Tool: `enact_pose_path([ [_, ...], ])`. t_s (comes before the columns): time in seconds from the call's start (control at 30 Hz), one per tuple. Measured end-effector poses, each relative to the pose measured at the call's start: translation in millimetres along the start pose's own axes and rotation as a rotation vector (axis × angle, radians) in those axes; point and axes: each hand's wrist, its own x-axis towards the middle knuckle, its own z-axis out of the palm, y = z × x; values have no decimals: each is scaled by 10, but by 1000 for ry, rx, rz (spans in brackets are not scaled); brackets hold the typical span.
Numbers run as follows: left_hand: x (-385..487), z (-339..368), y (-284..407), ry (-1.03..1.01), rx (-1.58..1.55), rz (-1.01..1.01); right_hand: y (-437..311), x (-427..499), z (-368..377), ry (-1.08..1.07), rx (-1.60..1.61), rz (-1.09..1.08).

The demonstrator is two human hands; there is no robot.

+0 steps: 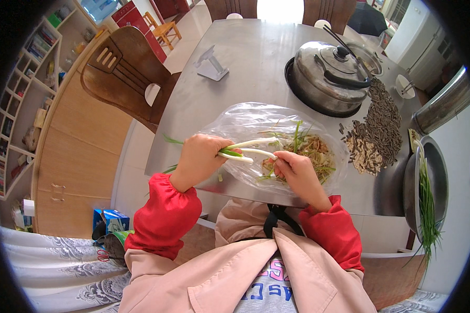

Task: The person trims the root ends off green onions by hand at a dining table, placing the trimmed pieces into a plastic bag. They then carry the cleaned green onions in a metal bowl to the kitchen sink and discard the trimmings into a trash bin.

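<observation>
My left hand (pixel 203 158) is closed around several green onions (pixel 258 141), their white ends pointing right and green tops showing past the hand on the left. With thumb and fingers, my right hand (pixel 295 170) pinches the root end of one white stalk. Both hands are above a clear plastic bag (pixel 239 117) spread at the table's near edge. Onion trimmings (pixel 317 150), with roots, skins and green bits, lie on the bag beside and behind my right hand. At the far right, a bunch of green onions (pixel 426 195) lies over a metal basin (pixel 438 164).
A lidded steel pot (pixel 325 78) stands beyond the bag on the metal table (pixel 254 58). Right of it lie striped sunflower seeds (pixel 384 117) and pale shells (pixel 362 156). A grey stand (pixel 213 66) is at the back left, and a wooden chair (pixel 129 74) stands along the left side.
</observation>
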Motion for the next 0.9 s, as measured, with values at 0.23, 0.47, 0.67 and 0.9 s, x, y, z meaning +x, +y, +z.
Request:
enact_pose_path([
  [0.23,-86,-64,242,184,88,46,103,77,16,354,-413,20],
  [0.47,-103,-217,223,154,142,59,2,-60,-54,403,-696,-63],
  [0.67,-161,-351,-50,135,273,-6,-155,-21,63,485,-1162,-186],
  [0.9,-288,-348,-312,220,281,85,-144,50,468,19,-592,-307],
])
